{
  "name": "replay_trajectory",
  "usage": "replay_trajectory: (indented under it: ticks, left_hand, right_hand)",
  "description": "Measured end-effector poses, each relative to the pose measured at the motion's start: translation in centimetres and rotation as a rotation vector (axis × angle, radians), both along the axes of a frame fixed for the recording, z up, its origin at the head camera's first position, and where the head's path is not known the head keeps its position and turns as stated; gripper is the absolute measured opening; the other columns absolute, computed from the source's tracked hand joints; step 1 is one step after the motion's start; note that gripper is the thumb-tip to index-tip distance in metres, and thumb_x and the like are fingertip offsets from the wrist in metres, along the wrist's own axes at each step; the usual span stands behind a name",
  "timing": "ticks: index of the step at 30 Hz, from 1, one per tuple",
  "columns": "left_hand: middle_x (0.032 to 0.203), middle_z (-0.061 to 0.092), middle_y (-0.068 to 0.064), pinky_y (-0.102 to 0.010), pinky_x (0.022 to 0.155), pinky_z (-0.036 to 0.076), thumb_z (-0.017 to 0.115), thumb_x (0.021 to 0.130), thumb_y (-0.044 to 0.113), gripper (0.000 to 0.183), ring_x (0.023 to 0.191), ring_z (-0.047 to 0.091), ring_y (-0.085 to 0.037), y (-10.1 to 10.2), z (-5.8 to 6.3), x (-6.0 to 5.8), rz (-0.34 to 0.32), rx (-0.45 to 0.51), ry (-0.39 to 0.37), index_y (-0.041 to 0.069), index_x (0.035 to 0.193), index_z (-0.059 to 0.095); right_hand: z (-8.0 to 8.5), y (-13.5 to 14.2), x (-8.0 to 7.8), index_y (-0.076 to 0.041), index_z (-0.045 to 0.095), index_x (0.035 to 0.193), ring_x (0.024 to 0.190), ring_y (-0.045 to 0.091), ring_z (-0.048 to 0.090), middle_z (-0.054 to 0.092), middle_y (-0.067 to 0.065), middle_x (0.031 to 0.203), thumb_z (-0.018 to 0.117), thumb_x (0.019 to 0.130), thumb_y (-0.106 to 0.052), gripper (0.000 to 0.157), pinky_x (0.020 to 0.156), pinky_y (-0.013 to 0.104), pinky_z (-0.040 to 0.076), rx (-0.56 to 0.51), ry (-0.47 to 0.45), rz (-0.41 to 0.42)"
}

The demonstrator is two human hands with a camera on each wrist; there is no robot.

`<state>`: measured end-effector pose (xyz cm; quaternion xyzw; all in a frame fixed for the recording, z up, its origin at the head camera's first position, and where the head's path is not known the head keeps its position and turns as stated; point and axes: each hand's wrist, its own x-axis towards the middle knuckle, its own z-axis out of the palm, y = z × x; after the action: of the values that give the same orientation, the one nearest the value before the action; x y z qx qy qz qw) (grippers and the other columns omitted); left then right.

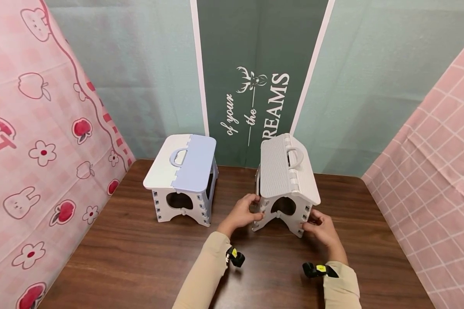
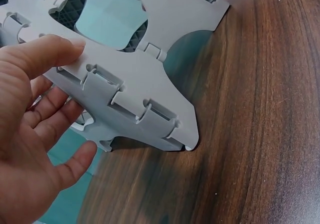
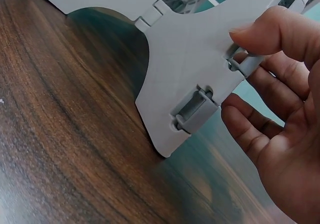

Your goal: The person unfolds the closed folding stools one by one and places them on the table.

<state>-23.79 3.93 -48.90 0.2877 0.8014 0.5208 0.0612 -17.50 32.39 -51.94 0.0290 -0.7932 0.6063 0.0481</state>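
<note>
A grey folding step stool [image 1: 274, 171] stands on its legs, its top bent up along the middle hinge like a low roof, with a loop handle [image 1: 300, 158] at the ridge. My left hand [image 1: 241, 214] grips its left leg panel; in the left wrist view the thumb lies on the front face of the stool [image 2: 155, 84] and several fingers reach behind the hinged edge. On the other side my right hand [image 1: 325, 229] holds the right leg panel. The right wrist view shows that thumb on the front face [image 3: 185, 54], fingers curled behind its edge.
To the left stands a second folding stool [image 1: 195, 165], white and light blue, with a flat top. Both stools are on a dark wooden table [image 1: 139, 266]. A green printed cloth [image 1: 224, 51] hangs behind, and pink cloths [image 1: 429, 141] flank the table.
</note>
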Motion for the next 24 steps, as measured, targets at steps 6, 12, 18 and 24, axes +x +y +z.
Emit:
replay_trajectory:
  ticks: [6,12,18,24]
  left_hand:
    - [0.106,0.056,-0.007,-0.041,0.086,0.044,0.075,0.075,0.012,0.038,0.102,0.054,-0.023,-0.24,0.06,-0.06,0.005,-0.014,0.024,0.002,0.109,0.059]
    - [0.106,0.056,-0.005,-0.039,0.086,0.045,0.075,0.076,0.012,0.037,0.101,0.053,-0.019,-0.42,0.07,-0.10,0.009,-0.019,0.014,0.005,0.109,0.059]
    - [0.106,0.056,-0.004,-0.041,0.088,0.044,0.075,0.076,0.011,0.036,0.102,0.052,-0.019,-0.60,-0.22,-0.18,0.018,-0.011,0.007,0.005,0.108,0.059]
    - [0.107,0.056,-0.005,-0.038,0.086,0.045,0.076,0.076,0.012,0.036,0.102,0.053,-0.019,-0.64,-0.49,-0.21,0.023,-0.003,0.015,0.005,0.108,0.059]
  right_hand:
    - [-0.04,0.07,-0.02,0.002,0.062,0.104,0.079,0.012,0.060,0.066,-0.007,0.087,0.070,0.072,0.005,0.034,0.064,0.026,0.050,0.012,-0.021,-0.025]
    - [-0.25,0.21,-0.10,0.009,0.058,0.108,0.079,0.012,0.060,0.066,-0.006,0.087,0.070,0.072,0.004,0.038,0.064,0.027,0.050,0.015,-0.029,-0.037]
    - [-0.28,0.14,-0.06,0.007,0.059,0.106,0.080,0.012,0.060,0.066,-0.007,0.087,0.070,0.072,0.004,0.036,0.064,0.027,0.050,0.017,-0.032,-0.040]
    - [0.03,-0.09,0.15,0.004,0.061,0.107,0.081,0.010,0.060,0.066,-0.010,0.089,0.070,0.074,0.004,0.034,0.065,0.026,0.050,-0.003,-0.041,-0.055]
